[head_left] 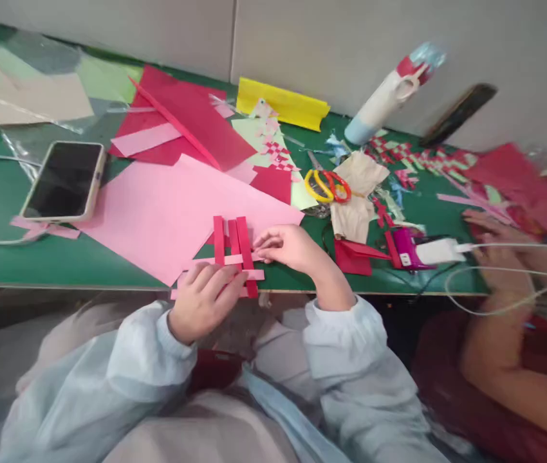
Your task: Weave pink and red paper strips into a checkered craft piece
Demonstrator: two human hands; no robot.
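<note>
Several red paper strips (219, 239) stand upright side by side near the table's front edge, crossed by pink paper strips (254, 274) in a loose weave. My left hand (208, 299) lies over the lower left of this weave, its bent fingers holding the strips down at the edge. What sits under that palm is hidden. At the right side of the weave, my right hand (293, 247) pinches the end of a pink paper strip (233, 260) that passes across the red ones. A large pink sheet (152, 212) lies beneath and behind the strips.
On the green table (123, 267) are a phone (65, 181), red sheets (196, 122), yellow folded paper (283, 106), scissors (326, 185), a bottle (389, 96) and a purple block with a white plug (411, 249). Another person's hands (505, 251) and a white cable (452, 289) are at right.
</note>
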